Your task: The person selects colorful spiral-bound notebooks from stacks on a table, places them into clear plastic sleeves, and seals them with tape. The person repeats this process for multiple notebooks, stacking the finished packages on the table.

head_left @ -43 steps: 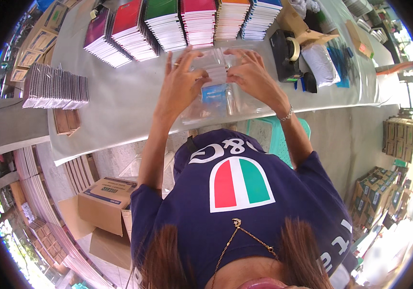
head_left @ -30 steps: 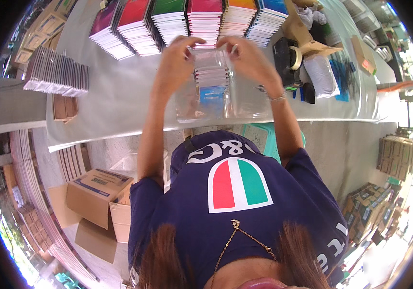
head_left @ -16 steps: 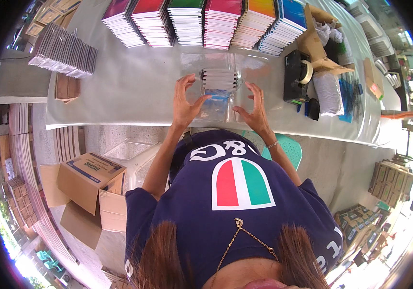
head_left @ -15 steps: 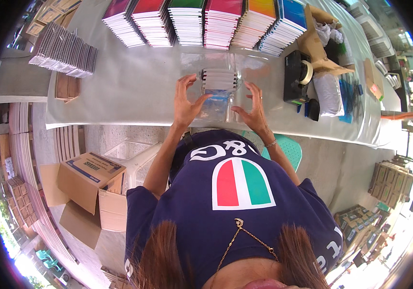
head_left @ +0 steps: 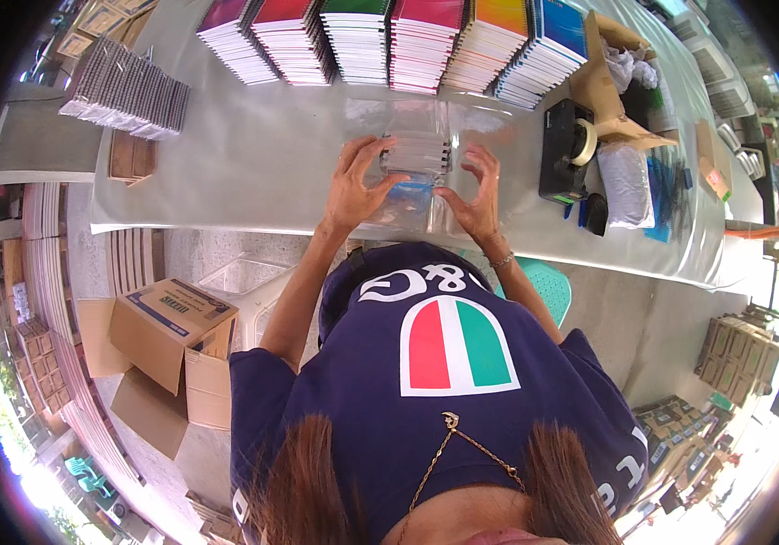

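A small stack of spiral-bound notebooks (head_left: 415,153) sits near the table's front middle, under clear plastic film (head_left: 399,218) that spreads around it. Blue shows along its near edge. My left hand (head_left: 355,186) is curved at the stack's left side, fingers and thumb apart, with the tips at the film over its edge. On the right side my right hand (head_left: 476,195) is also open, its thumb near the stack's near right corner and its fingers a little off the edge. Whether the fingertips press on the film is hard to tell.
Several notebook stacks (head_left: 426,54) in different colours line the table's far side. A dark-spined stack (head_left: 126,91) stands at the left. To the right are a black tape dispenser (head_left: 564,150), a white bag (head_left: 626,186) and an open carton (head_left: 594,77). An open cardboard box (head_left: 172,318) stands lower left.
My left fingertips have moved right, onto the stack's edge. The right fingers have curled slightly. The film now lies over the top of the stack, making it look hazier.
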{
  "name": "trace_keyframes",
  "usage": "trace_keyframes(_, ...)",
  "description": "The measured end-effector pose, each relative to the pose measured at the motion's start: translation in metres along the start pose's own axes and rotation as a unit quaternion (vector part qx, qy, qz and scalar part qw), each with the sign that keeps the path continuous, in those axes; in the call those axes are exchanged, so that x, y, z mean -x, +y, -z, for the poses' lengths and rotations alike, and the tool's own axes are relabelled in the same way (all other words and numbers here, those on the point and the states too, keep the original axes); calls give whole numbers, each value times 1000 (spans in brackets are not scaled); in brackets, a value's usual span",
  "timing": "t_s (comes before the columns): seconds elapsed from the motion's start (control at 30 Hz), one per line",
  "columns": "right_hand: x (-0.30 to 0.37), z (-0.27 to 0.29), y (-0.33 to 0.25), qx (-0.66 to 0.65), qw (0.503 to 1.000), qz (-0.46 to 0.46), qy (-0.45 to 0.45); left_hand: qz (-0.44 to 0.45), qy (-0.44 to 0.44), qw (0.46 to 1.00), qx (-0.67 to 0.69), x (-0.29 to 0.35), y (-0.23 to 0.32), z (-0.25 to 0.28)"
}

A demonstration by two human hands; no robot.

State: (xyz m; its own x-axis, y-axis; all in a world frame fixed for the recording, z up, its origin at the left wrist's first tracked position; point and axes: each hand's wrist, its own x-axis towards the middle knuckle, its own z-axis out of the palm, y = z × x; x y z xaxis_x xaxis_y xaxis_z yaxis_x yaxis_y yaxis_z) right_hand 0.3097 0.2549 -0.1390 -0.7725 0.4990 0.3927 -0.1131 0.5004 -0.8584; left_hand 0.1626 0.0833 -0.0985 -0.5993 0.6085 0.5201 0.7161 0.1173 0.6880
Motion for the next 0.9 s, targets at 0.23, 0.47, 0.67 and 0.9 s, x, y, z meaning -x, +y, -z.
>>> trace_keyframes(0.23, -14, -7, -19, 111, 987, 46, -104, 28, 0, 1000, 10, 5, -2, -5)
trace_keyframes(0.47, -4, 7, -16, 112, 991, 23, -73, 1, 11, 1000, 8, 1, 7, -2)
trace_keyframes(0.67, -17, -18, -16, 54, 996, 53, -46, -72, -20, 996, -41, -7, 1, -4)
trace_keyframes(0.9, -21, -15, -24, 19, 999, 48, -6, -88, -52, 993, -58, -13, 3, 4)
